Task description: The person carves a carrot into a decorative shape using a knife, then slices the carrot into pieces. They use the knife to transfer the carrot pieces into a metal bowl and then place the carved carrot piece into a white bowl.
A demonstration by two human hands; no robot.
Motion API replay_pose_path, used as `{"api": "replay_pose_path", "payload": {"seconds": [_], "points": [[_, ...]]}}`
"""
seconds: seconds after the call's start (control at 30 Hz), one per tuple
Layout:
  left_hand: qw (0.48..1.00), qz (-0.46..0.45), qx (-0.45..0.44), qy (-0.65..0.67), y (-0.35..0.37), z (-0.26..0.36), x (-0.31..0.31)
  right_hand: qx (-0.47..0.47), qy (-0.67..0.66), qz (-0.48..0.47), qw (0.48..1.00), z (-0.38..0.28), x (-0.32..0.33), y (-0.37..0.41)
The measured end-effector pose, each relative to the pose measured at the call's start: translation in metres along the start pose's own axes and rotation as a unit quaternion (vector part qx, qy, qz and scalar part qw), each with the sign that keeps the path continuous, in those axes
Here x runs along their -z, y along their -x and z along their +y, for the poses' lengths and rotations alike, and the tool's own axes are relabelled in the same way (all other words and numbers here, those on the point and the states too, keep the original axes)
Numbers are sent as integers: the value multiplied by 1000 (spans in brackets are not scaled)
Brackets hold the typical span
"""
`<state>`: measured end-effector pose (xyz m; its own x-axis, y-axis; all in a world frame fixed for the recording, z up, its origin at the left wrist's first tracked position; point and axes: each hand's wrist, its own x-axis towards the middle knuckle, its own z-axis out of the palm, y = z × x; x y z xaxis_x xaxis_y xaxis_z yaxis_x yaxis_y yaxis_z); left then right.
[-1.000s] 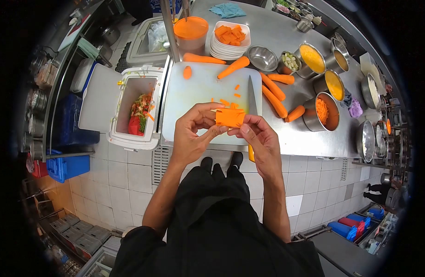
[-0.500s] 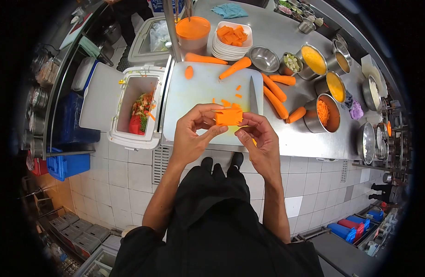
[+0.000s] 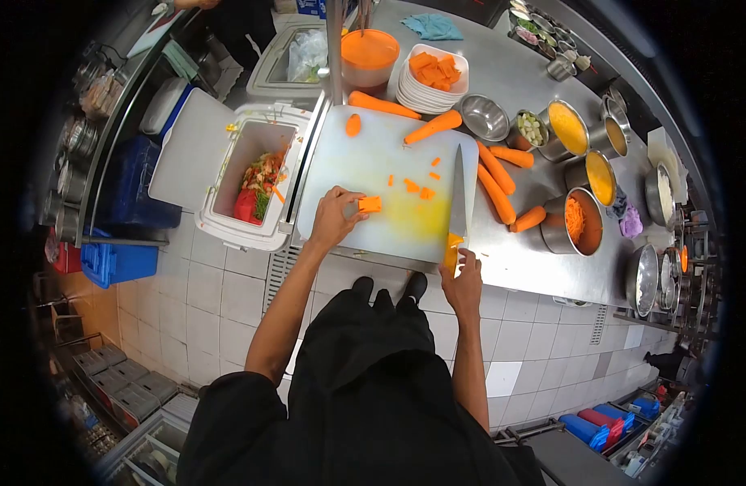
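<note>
My left hand [image 3: 332, 219] is closed in a pinch on an orange carrot block [image 3: 370, 204], which rests at the lower left of the white cutting board [image 3: 328, 166]. My right hand [image 3: 463, 285] is at the board's front right corner, thumb and fingers closed loosely about the yellow handle of a knife [image 3: 458, 198]. The blade lies flat along the board's right side, pointing away from me. Several small carrot scraps [image 3: 412, 186] lie mid-board over a yellow stain. A whole carrot [image 3: 433, 127] and a carrot end [image 3: 353, 125] lie near the far edge.
Whole carrots [image 3: 496, 194] lie right of the board. Beyond it are stacked white dishes [image 3: 421, 99] topped with carrot slices and a steel bowl [image 3: 485, 118]. A pot of shredded carrot [image 3: 561, 240] stands at right. A white scrap bin [image 3: 215, 190] sits open at left.
The carrot block, earlier held up between both hands, is now down at the board in my left hand. My right hand has let go of it and moved to the knife handle. The view has shifted slightly.
</note>
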<state>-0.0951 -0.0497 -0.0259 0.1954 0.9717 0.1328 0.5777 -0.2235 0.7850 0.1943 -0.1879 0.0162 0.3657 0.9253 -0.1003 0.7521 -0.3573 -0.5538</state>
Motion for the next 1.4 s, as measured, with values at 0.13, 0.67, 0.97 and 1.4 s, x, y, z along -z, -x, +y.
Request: {"api": "replay_pose_path", "payload": {"seconds": [0.13, 0.67, 0.97, 1.4], "points": [[1000, -20, 14, 10, -2, 9, 8, -41, -67, -23, 997, -6, -4, 0], [992, 56, -32, 105, 10, 11, 8, -69, -140, -1, 988, -27, 9, -2], [992, 58, -109, -37, -3, 14, -10, 86, -80, -124, 985, -72, -34, 67], [995, 14, -96, -20, -9, 26, -7, 68, 13, -188, 980, -75, -50, 77]]}}
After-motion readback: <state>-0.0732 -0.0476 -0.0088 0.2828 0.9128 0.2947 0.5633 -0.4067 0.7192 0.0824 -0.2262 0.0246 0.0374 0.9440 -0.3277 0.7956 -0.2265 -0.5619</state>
